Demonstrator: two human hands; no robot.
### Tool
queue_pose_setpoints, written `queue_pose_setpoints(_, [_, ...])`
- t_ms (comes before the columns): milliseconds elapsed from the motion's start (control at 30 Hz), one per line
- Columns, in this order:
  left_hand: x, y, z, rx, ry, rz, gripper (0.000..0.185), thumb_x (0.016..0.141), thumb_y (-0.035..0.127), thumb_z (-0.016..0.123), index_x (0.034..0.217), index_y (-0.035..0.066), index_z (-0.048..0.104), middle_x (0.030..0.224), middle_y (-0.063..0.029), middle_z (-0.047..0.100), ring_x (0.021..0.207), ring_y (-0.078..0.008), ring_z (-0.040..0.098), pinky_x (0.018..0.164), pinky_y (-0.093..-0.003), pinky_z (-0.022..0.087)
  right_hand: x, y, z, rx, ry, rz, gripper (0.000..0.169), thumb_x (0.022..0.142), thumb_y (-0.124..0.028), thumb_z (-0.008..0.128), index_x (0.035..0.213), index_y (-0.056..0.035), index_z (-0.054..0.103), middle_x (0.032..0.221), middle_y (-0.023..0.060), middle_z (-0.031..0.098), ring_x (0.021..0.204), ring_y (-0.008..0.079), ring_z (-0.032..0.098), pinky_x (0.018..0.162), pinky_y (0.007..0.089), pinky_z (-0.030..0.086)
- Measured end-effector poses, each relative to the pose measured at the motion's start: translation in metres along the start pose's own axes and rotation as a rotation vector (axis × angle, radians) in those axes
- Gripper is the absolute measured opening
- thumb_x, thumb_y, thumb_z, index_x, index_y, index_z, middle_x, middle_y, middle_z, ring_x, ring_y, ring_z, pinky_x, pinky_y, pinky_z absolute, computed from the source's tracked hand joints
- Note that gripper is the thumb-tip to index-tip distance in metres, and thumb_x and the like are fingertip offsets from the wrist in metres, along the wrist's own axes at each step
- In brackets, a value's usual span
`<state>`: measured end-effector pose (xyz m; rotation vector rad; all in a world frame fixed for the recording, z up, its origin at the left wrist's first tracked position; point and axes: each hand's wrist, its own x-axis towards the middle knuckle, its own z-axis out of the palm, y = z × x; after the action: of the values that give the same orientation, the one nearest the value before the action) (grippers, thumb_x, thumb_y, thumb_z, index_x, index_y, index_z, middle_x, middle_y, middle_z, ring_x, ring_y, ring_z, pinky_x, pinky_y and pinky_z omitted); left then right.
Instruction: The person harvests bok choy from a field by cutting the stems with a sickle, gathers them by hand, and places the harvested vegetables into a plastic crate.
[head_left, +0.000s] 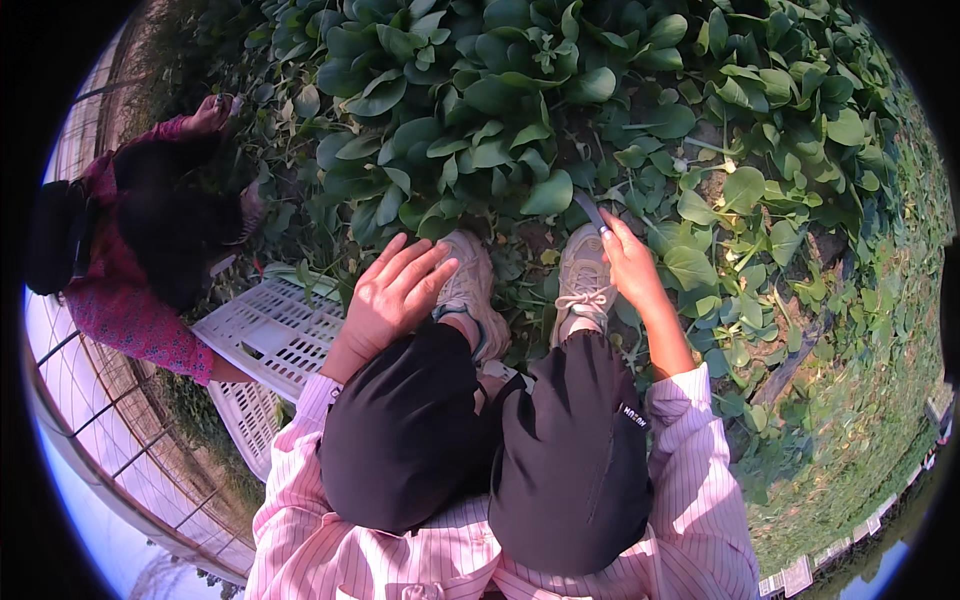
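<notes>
My right hand (628, 262) grips the handle of a small sickle (590, 209) above my right shoe. Its curved metal blade points up and left, close to the lower leaves of the greens. My left hand (397, 287) holds nothing; its fingers are spread near my left shoe (469, 285), palm down above my knee. In front of my feet grows a dense stand of leafy greens that look like bok choy (465, 127). Trimmed or fallen leaves (690, 266) lie on the soil right of the sickle.
A white slatted plastic crate (274, 330) with leaves at its far edge stands at my left. Beside it another person in a red patterned sleeve (142, 330) bends over the plants. Greenhouse framing (82, 420) curves along the left; several pale crates (796, 576) line the far right edge.
</notes>
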<state>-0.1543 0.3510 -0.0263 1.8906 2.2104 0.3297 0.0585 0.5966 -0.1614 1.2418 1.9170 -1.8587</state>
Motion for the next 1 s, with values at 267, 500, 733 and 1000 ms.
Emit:
queue_pose_setpoints(267, [0.162,0.012,0.113,0.174,-0.452,0.979,0.015,0.065,0.01,0.061,0.078,0.005,0.065,0.081,-0.0014,0.064,0.086,-0.0195,0.061,0.105,-0.0357,0.039,0.041,0.014,0.018,0.104,0.098,-0.029,0.039,0.098,-0.026,0.047,0.134,-0.0141,0.049,0.069,0.0015,0.053,0.051,0.0079,0.045,0.052,0.0255,0.041])
queue_pose_setpoints(500, [0.11,-0.083,0.083,0.554,-0.396,0.375,0.036,0.075,0.016,0.057,0.108,0.003,0.062,0.115,-0.0104,0.06,0.118,-0.0236,0.049,0.11,-0.0356,0.029,0.042,-0.013,0.023,0.041,-0.077,0.025,0.037,0.097,-0.025,0.05,0.131,-0.0108,0.052,0.078,0.0069,0.061,0.067,0.014,0.057,0.069,0.0309,0.048])
queue_pose_setpoints(733, [0.07,-0.075,0.1,0.374,-0.321,0.141,0.044,0.08,0.013,0.051,0.122,0.003,0.056,0.132,-0.0085,0.053,0.132,-0.0197,0.039,0.116,-0.0383,0.02,0.068,-0.014,0.052,-0.19,-0.045,-0.223,0.038,0.095,-0.029,0.052,0.127,-0.0086,0.053,0.111,0.0197,0.063,0.101,0.0361,0.06,0.085,0.039,0.048])
queue_pose_setpoints(1000, [0.059,-0.085,0.096,0.415,-0.305,0.155,0.042,0.079,0.014,0.052,0.12,0.006,0.057,0.129,-0.0043,0.055,0.13,-0.0179,0.041,0.116,-0.0398,0.02,0.079,-0.045,0.07,0.042,-0.275,0.264,0.035,0.095,-0.027,0.048,0.124,-0.0086,0.056,0.091,0.0247,0.065,0.087,0.0438,0.061,0.076,0.0477,0.049])
